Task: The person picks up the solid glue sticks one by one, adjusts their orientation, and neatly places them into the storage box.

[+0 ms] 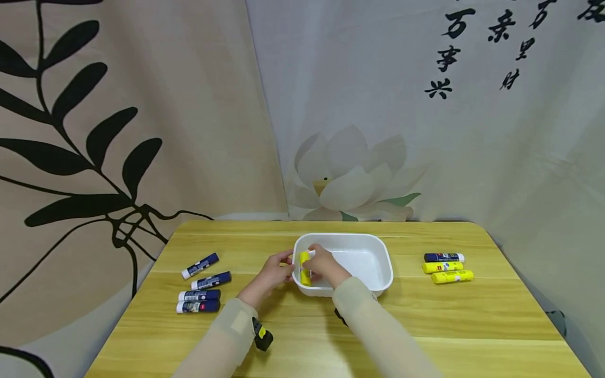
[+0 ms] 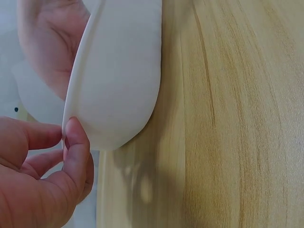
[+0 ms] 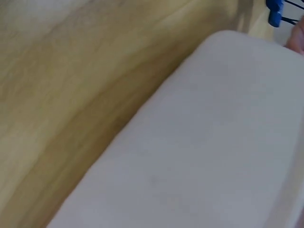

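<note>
Worktop [image 1: 496, 325]: pale yellow-brown wood grain, rounded far corners, far edge near the cloth backdrop. Left cloth [image 1: 208, 105]: beige, soft vertical folds, big black plant print [image 1: 80, 207]. Right cloth [image 1: 350, 63]: paler grey-white, black brush lettering [image 1: 458, 23] upper right, white flower print [image 1: 350, 184] low, just above worktop's far edge. Slanted line where cloths meet. Light soft, shadows on worktop blurry.

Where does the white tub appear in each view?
Head: the tub is just right of centre, below mid-height.
Left wrist: its outer wall reaches the top edge, left of centre.
Right wrist: its side fills the lower right.
Shared landmark: the table.
</note>
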Motion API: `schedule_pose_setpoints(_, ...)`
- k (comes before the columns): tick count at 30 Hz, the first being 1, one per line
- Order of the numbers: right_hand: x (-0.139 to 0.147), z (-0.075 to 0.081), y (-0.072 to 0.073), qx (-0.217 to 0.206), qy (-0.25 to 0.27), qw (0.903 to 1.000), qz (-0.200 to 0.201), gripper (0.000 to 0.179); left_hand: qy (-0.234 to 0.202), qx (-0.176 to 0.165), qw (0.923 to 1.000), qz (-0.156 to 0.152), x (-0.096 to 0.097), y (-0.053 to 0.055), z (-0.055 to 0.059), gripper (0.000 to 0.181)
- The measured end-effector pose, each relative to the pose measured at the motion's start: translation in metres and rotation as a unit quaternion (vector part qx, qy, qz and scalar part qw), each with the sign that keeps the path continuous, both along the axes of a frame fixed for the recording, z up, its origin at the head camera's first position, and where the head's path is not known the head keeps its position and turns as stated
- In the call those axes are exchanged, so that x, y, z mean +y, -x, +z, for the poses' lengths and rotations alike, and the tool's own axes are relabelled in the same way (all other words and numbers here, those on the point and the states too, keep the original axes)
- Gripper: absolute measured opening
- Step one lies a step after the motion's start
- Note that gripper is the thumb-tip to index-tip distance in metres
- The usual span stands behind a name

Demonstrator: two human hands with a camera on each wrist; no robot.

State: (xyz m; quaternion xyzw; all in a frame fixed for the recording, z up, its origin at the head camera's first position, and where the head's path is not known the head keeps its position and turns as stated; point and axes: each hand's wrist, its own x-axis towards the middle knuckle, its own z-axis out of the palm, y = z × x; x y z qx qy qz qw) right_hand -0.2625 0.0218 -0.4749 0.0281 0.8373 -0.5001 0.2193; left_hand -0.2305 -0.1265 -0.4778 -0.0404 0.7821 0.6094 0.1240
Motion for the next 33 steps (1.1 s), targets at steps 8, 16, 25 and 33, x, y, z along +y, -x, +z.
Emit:
schedule_pose_setpoints(8, 0.02, 0.006, -0.003, 0.023, 0.03, 0.9991, 0.017, 0.048, -0.003, 0.0, 1.0, 0.005, 0.0, 0.0, -0.003, 0.048)
schedule_pose_setpoints(16, 0.062, 0.021, -0.02, 0.266, -0.055, 0.9556, 0.114, 0.043, 0.004, -0.01, 0.9999, 0.007, -0.001, 0.001, -0.004, 0.048)
schedule_pose_setpoints(25, 0.131, 0.024, -0.037, 0.388, -0.126, 0.8918, 0.196, 0.05, 0.008, -0.015, 0.9998, 0.011, -0.001, 0.002, -0.004, 0.049)
schedule_pose_setpoints(33, 0.201, 0.017, -0.05, 0.429, -0.207, 0.8586, 0.189, 0.06, 0.012, -0.016, 0.9997, 0.014, -0.001, 0.004, -0.007, 0.049)
